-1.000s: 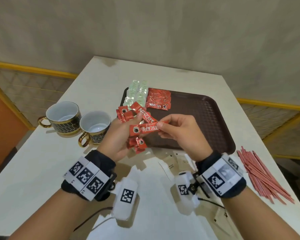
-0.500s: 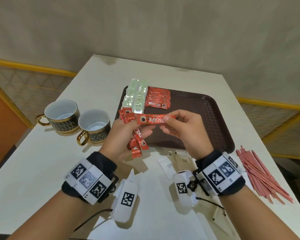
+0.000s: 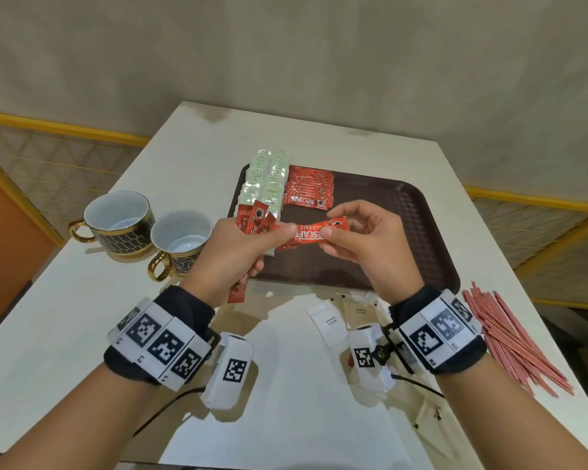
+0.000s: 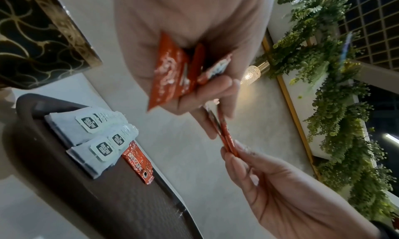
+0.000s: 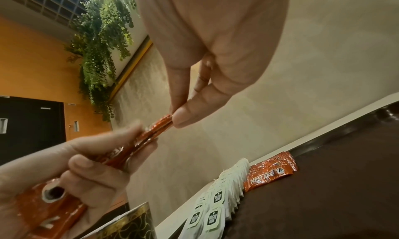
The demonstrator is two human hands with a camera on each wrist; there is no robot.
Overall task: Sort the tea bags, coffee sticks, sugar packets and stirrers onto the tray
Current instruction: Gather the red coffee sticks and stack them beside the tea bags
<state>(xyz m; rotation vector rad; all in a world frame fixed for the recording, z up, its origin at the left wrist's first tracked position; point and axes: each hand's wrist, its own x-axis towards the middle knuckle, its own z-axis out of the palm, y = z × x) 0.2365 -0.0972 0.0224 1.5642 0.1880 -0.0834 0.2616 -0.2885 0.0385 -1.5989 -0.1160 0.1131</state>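
Table (image 3: 82, 320) edge near stirrers (image 3: 510, 337) (right)

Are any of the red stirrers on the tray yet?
No, the stirrers all lie in a loose pile on the table to the right of the tray, outside its rim.

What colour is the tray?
Dark brown tray, with a textured pattern; the head view shows it best.
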